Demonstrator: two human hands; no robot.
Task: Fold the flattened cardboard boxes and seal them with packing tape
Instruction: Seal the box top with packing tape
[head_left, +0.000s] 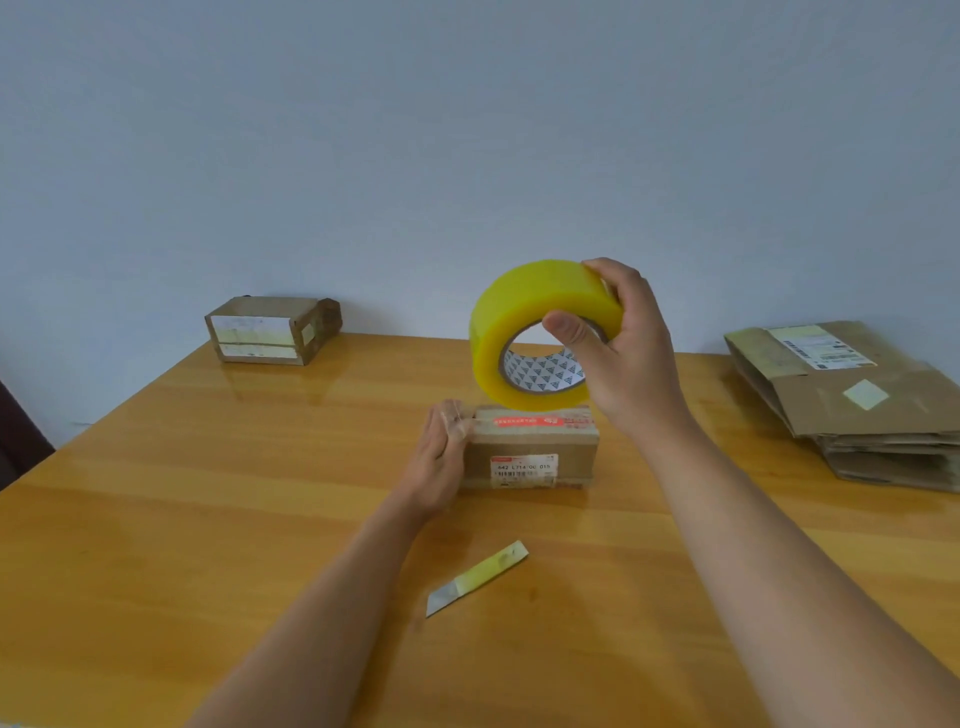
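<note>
A small folded cardboard box (530, 452) with a white barcode label and a red strip on top stands at the middle of the wooden table (208, 493). My right hand (623, 348) grips a big yellow roll of packing tape (530, 322) just above the box, thumb through the core. A clear strip of tape runs from the roll down to the box's left end. My left hand (441, 457) presses that strip end against the box's left side with straight fingers.
A blade with a yellow tape-wrapped handle (475, 577) lies on the table in front of the box. A taped box (270, 330) sits at the back left. A stack of flattened cardboard boxes (862, 405) lies at the right edge. A plain wall is behind.
</note>
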